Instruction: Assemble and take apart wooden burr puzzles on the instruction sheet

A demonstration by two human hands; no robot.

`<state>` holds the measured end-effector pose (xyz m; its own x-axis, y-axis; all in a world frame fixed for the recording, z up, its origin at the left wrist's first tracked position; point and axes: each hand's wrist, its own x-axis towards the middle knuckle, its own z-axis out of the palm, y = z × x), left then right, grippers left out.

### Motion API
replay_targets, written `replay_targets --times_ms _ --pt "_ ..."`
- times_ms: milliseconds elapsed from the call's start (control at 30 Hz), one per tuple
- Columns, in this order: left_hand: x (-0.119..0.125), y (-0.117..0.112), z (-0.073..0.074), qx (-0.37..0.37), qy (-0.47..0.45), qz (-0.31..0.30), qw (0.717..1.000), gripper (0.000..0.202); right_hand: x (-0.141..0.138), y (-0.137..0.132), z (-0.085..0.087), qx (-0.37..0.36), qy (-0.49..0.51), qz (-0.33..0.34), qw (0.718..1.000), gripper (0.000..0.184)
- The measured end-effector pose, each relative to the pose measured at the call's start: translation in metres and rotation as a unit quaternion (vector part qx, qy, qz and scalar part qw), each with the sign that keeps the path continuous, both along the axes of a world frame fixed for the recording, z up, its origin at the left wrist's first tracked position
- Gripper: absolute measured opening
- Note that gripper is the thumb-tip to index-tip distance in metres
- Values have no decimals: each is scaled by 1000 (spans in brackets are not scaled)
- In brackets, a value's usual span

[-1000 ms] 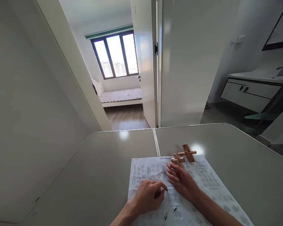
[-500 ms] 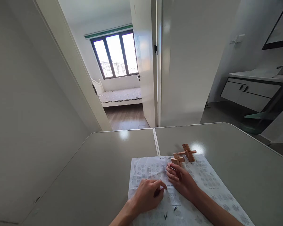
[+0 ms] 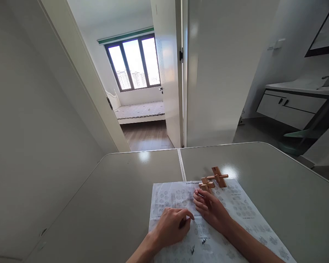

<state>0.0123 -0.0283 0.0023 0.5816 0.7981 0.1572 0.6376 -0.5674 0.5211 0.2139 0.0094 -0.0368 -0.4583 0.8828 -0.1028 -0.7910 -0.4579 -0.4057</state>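
Note:
My left hand [image 3: 173, 227] rests on a printed paper sheet [image 3: 160, 188], fingers loosely bent. A gap shows between index finger and thumb, with nothing visible in it. To its right lies my right hand [image 3: 212, 210], half curled and tipped on its side, its palm side towards the left hand. No object shows in it. Just beyond its fingertips stands a small wooden block cross [image 3: 207, 184], near the sheet's far edge. Behind that is a wooden piece with a flat board and a crossing rod [image 3: 218, 178]. Whether the right fingertips touch the nearer block piece, I cannot tell.
The sheet lies on a grey-green table [image 3: 120, 197] with a pale centre seam [image 3: 182, 164]. Two small dark marks show on the paper near me. Beyond the table are an open door [image 3: 168, 73], a bed [image 3: 142, 110] and, at right, a washbasin cabinet [image 3: 293, 106].

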Motion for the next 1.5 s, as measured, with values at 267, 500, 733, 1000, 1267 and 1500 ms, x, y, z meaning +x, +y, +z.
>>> replay_targets --times_ms 267,500,733,1000,1267,1500 --pt "0 1 0 -8 4 -1 1000 25 1 -1 3 -2 -6 -1 1000 18" --pt "0 1 2 -16 -7 -11 1000 24 0 -1 3 -3 -11 -6 1000 18" --pt "0 0 2 -7 1 -5 1000 26 1 -1 1 -2 -3 -2 1000 18" --pt "0 1 1 -7 11 -5 1000 26 1 0 0 2 -10 -3 1000 17" --pt "0 0 -1 -2 11 -2 1000 25 1 0 0 3 -17 -4 1000 18" --pt "0 0 1 -3 11 -7 1000 24 1 1 -4 6 -7 -2 1000 16"
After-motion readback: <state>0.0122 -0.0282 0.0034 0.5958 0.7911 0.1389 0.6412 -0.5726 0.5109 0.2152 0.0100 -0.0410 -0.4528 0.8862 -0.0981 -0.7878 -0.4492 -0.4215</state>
